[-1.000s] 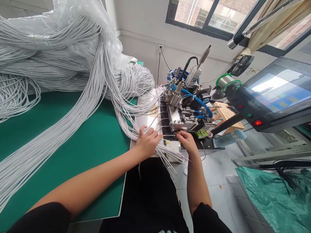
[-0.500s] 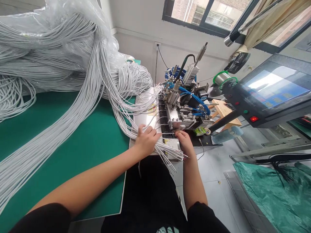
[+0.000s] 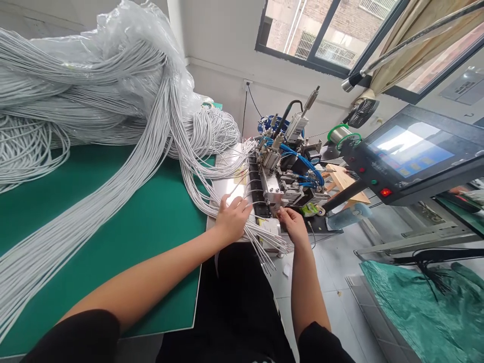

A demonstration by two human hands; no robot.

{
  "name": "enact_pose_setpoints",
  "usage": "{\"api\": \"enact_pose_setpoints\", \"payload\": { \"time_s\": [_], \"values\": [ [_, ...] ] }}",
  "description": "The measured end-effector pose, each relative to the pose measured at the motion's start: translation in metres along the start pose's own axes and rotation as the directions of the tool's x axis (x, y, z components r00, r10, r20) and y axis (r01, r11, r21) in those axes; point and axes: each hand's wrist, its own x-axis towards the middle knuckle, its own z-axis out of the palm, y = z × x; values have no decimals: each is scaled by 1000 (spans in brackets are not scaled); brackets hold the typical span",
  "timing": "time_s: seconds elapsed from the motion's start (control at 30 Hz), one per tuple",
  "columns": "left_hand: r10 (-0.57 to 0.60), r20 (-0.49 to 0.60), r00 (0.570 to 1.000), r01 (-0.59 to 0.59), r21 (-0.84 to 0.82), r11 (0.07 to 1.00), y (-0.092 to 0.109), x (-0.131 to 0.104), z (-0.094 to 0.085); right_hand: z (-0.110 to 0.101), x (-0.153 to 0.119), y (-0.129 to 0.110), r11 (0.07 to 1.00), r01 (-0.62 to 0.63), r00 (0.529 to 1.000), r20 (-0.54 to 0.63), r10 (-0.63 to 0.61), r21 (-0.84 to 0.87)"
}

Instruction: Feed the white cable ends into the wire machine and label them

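My left hand (image 3: 232,220) is curled over a bundle of thin light-grey cables (image 3: 198,194) at the front of the machine. Their loose ends (image 3: 266,239) fan out to the right beneath that hand, some with reddish tips. My right hand (image 3: 294,226) is held in a pinch just in front of the machine's lower head (image 3: 273,189). Whatever lies between those fingertips is too small to make out. Several single cables cross a metal plate (image 3: 227,189) to a black toothed feed strip (image 3: 257,184) along the machine's near side.
Large cable coils (image 3: 113,108), partly under clear plastic, lie on the green table (image 3: 151,217). A control screen (image 3: 412,148) with lit buttons stands at right. Behind the machine are a wire spool (image 3: 340,135) and a small fan (image 3: 363,113). Green sheeting (image 3: 423,307) lies at lower right.
The camera view has shifted slightly. My right hand has drawn a little to the right, away from the machine's head. My left hand stays on the cable bundle.
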Motion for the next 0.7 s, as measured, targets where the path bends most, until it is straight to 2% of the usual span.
{"api": "enact_pose_setpoints", "payload": {
  "time_s": [0.1, 0.17, 0.27, 0.33, 0.4, 0.57, 0.7],
  "values": [
    [25, -68, 997, -25, 5, 1000, -1, 0, 1, -10, -11, -21, 991, 83, 996, 22, -81, -105],
    [52, -86, 995, -52, 8, 999, -2, -1, 0, -12, -21, -39, 971, 157, 983, 124, -137, -178],
    [75, -94, 993, -74, 10, 997, -2, -2, -2, -9, -33, -62, 920, 282, 937, 285, -203, -272],
    [83, -111, 990, -82, 10, 997, -2, -2, -3, -6, -36, -70, 889, 332, 914, 341, -221, -314],
    [80, -139, 987, -79, 11, 997, -2, -2, -4, -3, -35, -71, 871, 351, 914, 328, -239, -344],
    [35, -230, 972, -29, 29, 999, -4, -2, -3, 0, -22, -55, 889, 315, 949, 146, -281, -332],
    [121, -234, 965, -122, 9, 992, -8, -2, -2, 2, -14, -49, 923, 288, 957, 108, -269, -254]
  ]
}}
